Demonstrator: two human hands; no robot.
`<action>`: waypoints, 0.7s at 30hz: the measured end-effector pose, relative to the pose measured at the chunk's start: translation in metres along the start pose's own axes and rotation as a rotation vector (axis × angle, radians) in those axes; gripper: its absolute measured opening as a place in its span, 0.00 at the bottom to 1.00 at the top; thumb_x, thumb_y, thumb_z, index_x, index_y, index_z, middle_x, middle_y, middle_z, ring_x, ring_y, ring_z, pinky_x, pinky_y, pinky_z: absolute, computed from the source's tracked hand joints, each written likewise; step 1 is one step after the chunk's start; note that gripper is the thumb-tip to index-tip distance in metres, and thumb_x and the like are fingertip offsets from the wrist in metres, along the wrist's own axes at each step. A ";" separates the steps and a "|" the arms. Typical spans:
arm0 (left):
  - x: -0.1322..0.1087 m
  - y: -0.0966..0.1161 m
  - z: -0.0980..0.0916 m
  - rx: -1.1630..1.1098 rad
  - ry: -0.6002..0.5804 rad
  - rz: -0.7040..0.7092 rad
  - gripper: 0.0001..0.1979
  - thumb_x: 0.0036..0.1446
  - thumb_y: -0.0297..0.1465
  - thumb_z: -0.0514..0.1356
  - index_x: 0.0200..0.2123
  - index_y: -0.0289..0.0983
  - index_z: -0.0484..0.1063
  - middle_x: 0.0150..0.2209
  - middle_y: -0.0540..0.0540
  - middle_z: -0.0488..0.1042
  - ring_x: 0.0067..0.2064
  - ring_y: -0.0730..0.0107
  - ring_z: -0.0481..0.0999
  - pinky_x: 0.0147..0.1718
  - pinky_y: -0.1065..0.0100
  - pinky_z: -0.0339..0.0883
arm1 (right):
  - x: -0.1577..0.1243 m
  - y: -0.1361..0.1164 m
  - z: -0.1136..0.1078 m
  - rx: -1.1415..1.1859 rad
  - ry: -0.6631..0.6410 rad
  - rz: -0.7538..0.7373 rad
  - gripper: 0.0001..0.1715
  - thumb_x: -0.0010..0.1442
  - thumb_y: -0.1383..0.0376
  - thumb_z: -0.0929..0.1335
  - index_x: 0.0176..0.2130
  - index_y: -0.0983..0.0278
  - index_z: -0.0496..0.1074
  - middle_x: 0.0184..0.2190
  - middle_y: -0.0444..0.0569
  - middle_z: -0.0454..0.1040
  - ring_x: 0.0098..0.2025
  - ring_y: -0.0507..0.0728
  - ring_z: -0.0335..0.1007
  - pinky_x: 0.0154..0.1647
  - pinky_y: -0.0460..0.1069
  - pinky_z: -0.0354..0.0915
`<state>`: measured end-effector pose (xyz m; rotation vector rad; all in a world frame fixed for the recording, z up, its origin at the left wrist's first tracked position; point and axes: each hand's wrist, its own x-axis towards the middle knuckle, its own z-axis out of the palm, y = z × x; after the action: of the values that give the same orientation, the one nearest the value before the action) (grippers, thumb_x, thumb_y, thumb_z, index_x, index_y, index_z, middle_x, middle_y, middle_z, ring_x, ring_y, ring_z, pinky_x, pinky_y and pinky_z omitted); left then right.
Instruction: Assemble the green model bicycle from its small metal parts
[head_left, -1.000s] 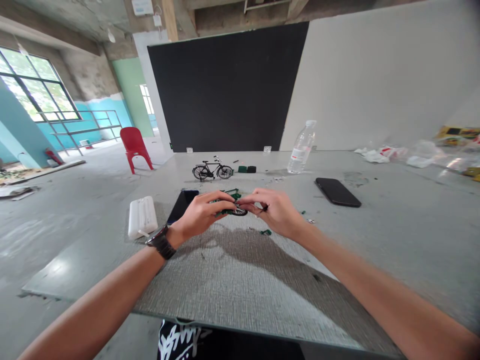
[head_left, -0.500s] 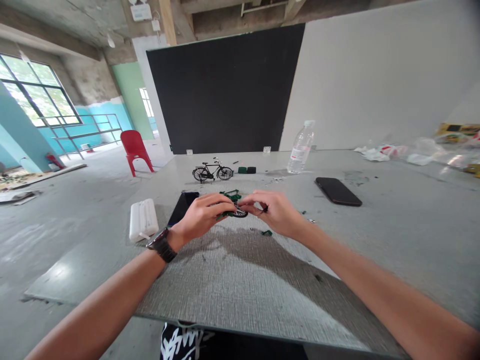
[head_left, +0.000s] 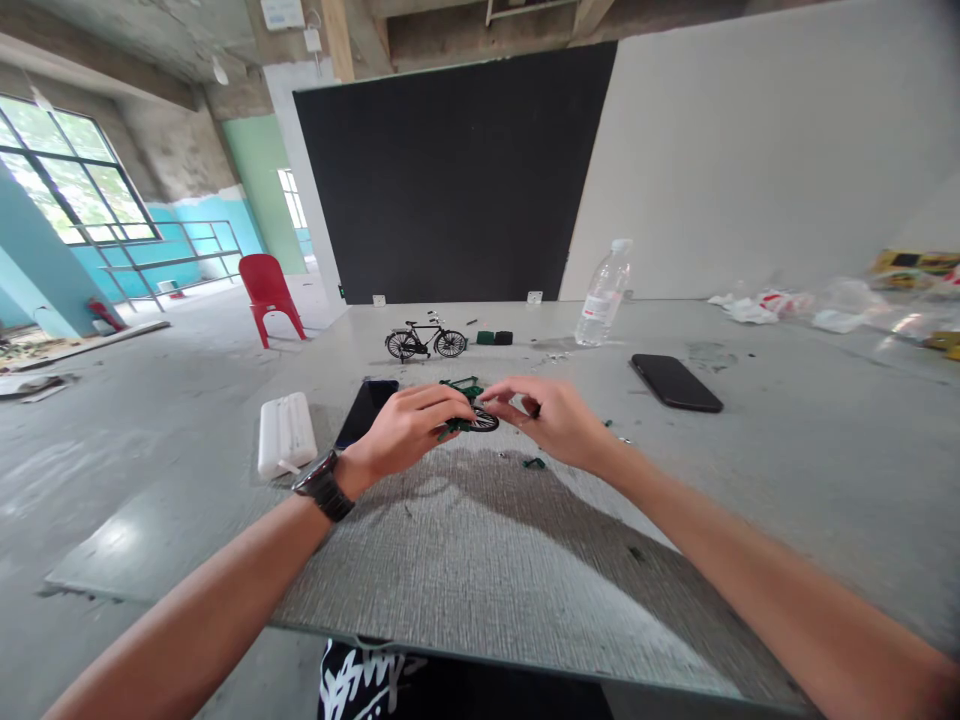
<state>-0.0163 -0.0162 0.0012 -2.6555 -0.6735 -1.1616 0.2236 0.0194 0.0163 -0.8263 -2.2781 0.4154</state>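
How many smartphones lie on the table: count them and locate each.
2: the left smartphone partly behind the left hand, the right smartphone right of the plastic bottle. Others may be hidden.

Left forearm (head_left: 199,590) and right forearm (head_left: 720,545) angle in from both sides. Left grip (head_left: 409,425) back-up, fingers (head_left: 446,410) curled over. Right grip (head_left: 553,415) close by, fingers bent, fingertips pointing left, toward left fingertips.

Place: rough, unfinished-looking building interior | concrete beams (head_left: 97,62), exposed | wall (head_left: 176,160), blue paint below bare grey | floor (head_left: 150,400), bare, debris (head_left: 34,384) at left | tabletop (head_left: 465,560), small loose parts (head_left: 534,463) spread
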 end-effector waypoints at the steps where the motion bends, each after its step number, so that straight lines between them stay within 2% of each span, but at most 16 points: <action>1: 0.000 0.000 0.000 0.001 -0.004 -0.004 0.08 0.66 0.25 0.59 0.47 0.37 0.74 0.45 0.42 0.79 0.49 0.65 0.79 0.47 0.60 0.76 | 0.000 0.001 0.000 0.019 0.044 0.048 0.19 0.67 0.50 0.65 0.41 0.59 0.78 0.35 0.46 0.79 0.28 0.52 0.66 0.31 0.50 0.59; 3: 0.000 -0.001 0.000 0.002 -0.005 -0.014 0.07 0.67 0.27 0.59 0.47 0.37 0.74 0.45 0.42 0.80 0.49 0.64 0.79 0.48 0.60 0.75 | 0.002 0.006 -0.002 0.046 0.161 0.164 0.23 0.66 0.45 0.65 0.40 0.60 0.76 0.28 0.46 0.75 0.25 0.52 0.63 0.27 0.50 0.57; 5: -0.001 -0.001 0.000 -0.002 0.002 -0.026 0.07 0.67 0.29 0.60 0.47 0.37 0.74 0.44 0.42 0.80 0.49 0.64 0.79 0.49 0.60 0.75 | 0.003 0.013 -0.004 0.051 0.251 0.269 0.25 0.63 0.42 0.66 0.40 0.61 0.74 0.20 0.42 0.66 0.21 0.51 0.57 0.24 0.49 0.53; 7: -0.002 -0.002 0.000 -0.009 0.006 -0.041 0.07 0.67 0.30 0.60 0.46 0.37 0.74 0.44 0.42 0.79 0.49 0.64 0.79 0.49 0.60 0.75 | 0.004 0.020 -0.007 0.049 0.249 0.322 0.27 0.61 0.41 0.67 0.42 0.61 0.71 0.18 0.38 0.59 0.20 0.51 0.53 0.22 0.49 0.50; 11: -0.003 -0.003 0.001 -0.018 0.012 -0.057 0.07 0.67 0.30 0.60 0.47 0.38 0.74 0.45 0.43 0.79 0.49 0.65 0.79 0.50 0.61 0.74 | 0.002 0.029 -0.008 0.005 0.121 0.320 0.24 0.65 0.42 0.64 0.45 0.59 0.66 0.20 0.37 0.57 0.21 0.52 0.54 0.24 0.49 0.52; 15: -0.004 -0.004 0.002 -0.013 0.017 -0.052 0.07 0.66 0.31 0.61 0.47 0.38 0.74 0.44 0.44 0.79 0.49 0.66 0.79 0.50 0.62 0.74 | 0.001 0.030 -0.008 -0.072 -0.004 0.212 0.19 0.72 0.52 0.56 0.38 0.58 0.67 0.27 0.45 0.68 0.28 0.55 0.62 0.31 0.52 0.56; 18: -0.003 -0.003 0.001 -0.011 0.009 -0.057 0.07 0.66 0.31 0.61 0.46 0.38 0.74 0.44 0.44 0.79 0.48 0.66 0.79 0.50 0.62 0.74 | 0.000 0.031 -0.007 -0.107 -0.112 0.199 0.19 0.71 0.55 0.56 0.37 0.58 0.69 0.32 0.49 0.73 0.33 0.57 0.66 0.35 0.53 0.58; 21: -0.001 -0.001 0.000 -0.010 -0.012 -0.064 0.07 0.67 0.31 0.60 0.46 0.38 0.74 0.44 0.43 0.79 0.48 0.66 0.79 0.49 0.62 0.74 | 0.000 0.035 -0.007 -0.144 -0.215 0.207 0.15 0.68 0.55 0.61 0.38 0.59 0.72 0.32 0.49 0.74 0.32 0.57 0.66 0.33 0.52 0.58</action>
<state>-0.0177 -0.0159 0.0003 -2.6695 -0.7611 -1.1697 0.2445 0.0460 0.0038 -1.1453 -2.4511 0.4552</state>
